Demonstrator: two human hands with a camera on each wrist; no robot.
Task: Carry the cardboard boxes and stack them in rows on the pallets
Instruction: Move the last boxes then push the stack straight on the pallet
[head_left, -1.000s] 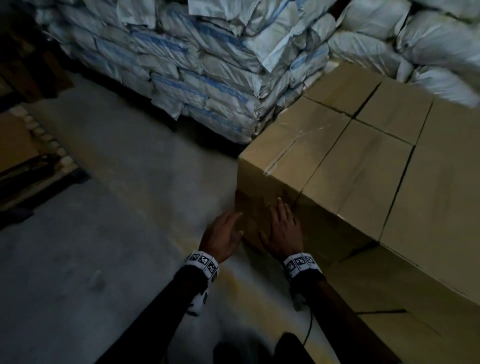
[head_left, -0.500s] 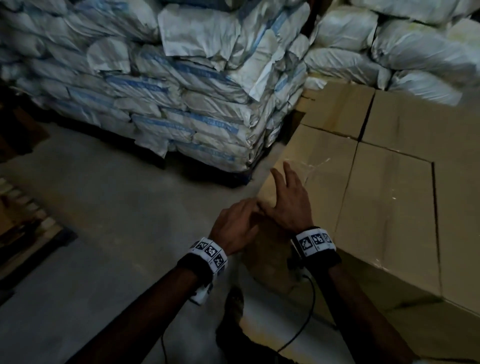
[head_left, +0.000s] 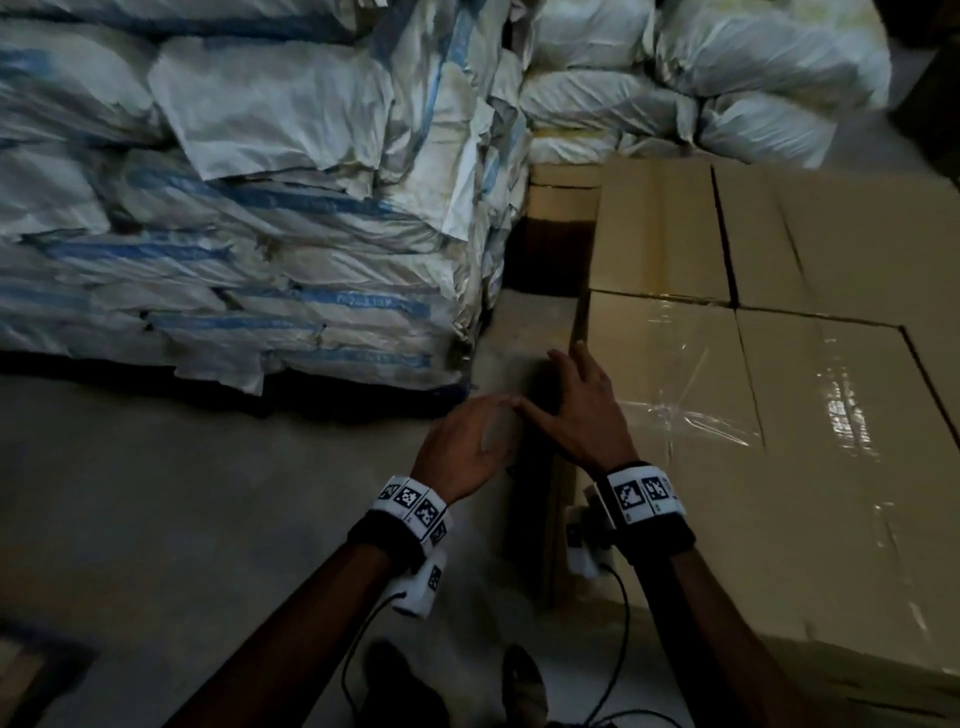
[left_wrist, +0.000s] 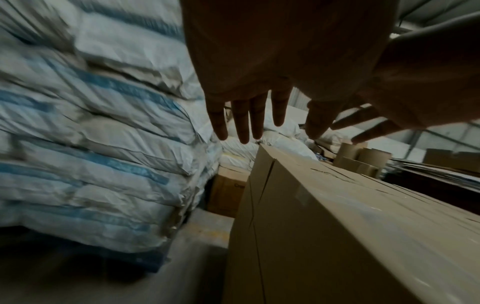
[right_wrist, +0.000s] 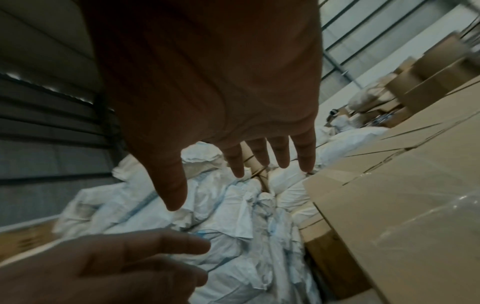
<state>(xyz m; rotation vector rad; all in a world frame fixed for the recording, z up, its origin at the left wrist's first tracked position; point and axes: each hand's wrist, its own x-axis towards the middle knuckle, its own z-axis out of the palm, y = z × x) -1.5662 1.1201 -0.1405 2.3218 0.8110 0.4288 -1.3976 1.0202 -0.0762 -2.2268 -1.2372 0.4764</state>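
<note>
Both your hands are empty, fingers straight. Your right hand (head_left: 582, 410) lies at the near left corner of the boxes (head_left: 779, 415), its fingers along the top edge of the corner box; whether it presses or only touches, you cannot tell from these views. Your left hand (head_left: 467, 447) hangs just beside it, off the stack's side and over the floor (head_left: 156, 519), thumb tip close to your right thumb.

As for progress, a good part looks done: the top layer sits in tight rows, several boxes flush, tape glinting on the nearest ones. The pallet under them is hidden. One more box (head_left: 561, 208) stands lower, in the gap between the stack and the sacks (head_left: 234, 208). You carry nothing now, so the next box is yet to be fetched. How many remain, the views do not show.
</note>
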